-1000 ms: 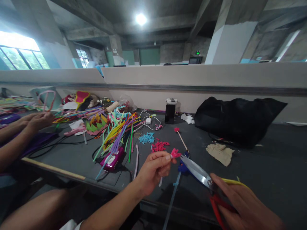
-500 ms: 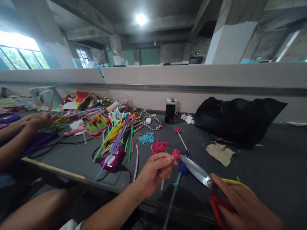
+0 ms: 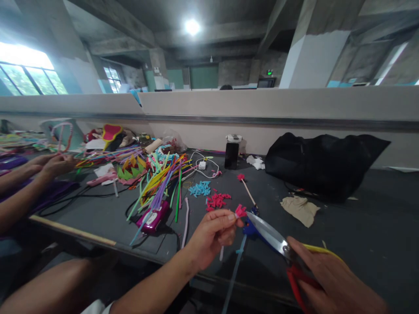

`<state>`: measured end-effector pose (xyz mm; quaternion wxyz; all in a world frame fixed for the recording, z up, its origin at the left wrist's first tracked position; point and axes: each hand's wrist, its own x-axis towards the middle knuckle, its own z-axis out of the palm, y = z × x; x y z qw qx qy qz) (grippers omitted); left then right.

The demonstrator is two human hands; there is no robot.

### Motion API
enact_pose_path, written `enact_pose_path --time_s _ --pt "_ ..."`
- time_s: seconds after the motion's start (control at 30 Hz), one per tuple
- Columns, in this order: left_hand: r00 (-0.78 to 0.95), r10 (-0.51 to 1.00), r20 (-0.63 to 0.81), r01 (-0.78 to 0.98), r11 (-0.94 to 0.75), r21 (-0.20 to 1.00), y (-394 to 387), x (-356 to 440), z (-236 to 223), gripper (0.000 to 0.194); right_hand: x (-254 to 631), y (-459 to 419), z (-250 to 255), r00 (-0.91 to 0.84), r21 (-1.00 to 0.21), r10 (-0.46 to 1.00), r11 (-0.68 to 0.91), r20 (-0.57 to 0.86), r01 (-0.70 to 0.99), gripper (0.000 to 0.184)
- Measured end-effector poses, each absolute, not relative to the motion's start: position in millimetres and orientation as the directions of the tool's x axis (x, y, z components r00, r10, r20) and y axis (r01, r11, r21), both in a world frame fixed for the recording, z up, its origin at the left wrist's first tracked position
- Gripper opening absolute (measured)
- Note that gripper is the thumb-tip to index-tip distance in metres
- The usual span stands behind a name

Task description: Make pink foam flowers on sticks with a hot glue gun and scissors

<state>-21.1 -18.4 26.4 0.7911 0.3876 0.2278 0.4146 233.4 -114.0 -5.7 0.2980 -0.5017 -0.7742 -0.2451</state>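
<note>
My left hand (image 3: 218,231) is closed, pinching the pale stem of a small pinkish-red fuzzy flower (image 3: 240,211) between thumb and finger. My right hand (image 3: 330,274) is wrapped round the red handles of a pair of scissors (image 3: 270,233). The scissor blades look closed together, and their tip points at the flower's right edge; whether it touches cannot be made out. Behind the blades lies a blue glue gun (image 3: 250,227), partly covered, with a pale blue glue stick (image 3: 236,266) running toward the table edge. Just beyond my left hand are piles of red pieces (image 3: 218,200) and blue pieces (image 3: 199,188).
A finished-looking red flower on a stem (image 3: 248,190) lies ahead. Colourful pipe cleaners (image 3: 157,183) and a purple device (image 3: 153,218) are to the left. A black bag (image 3: 321,165), beige cloth (image 3: 300,210) and phone (image 3: 231,155) lie beyond. A co-worker's hands (image 3: 55,165) are at far left.
My hands and the scissors stay almost in place; the flower has turned slightly. The co-worker's hands have shifted a little. More of a head shows above the partition.
</note>
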Motion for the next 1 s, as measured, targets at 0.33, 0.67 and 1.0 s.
enact_pose_path --time_s 0.33,0.67,1.0 --pt "0.544 0.837 -0.059 -0.470 0.362 0.805 -19 -21 29 0.021 238 -115 -6 -0.378 0.126 0.638 0.404 0.671 0.906 0.062" --pt "0.380 0.925 -0.001 -0.522 0.216 0.825 -18 -21 32 0.015 228 -116 -5 -0.277 0.029 0.682 0.351 0.677 0.936 0.046" --pt "0.336 0.942 -0.014 -0.464 0.178 0.868 -19 -20 32 0.015 230 -114 -10 -0.338 0.093 0.651 0.380 0.680 0.920 0.047"
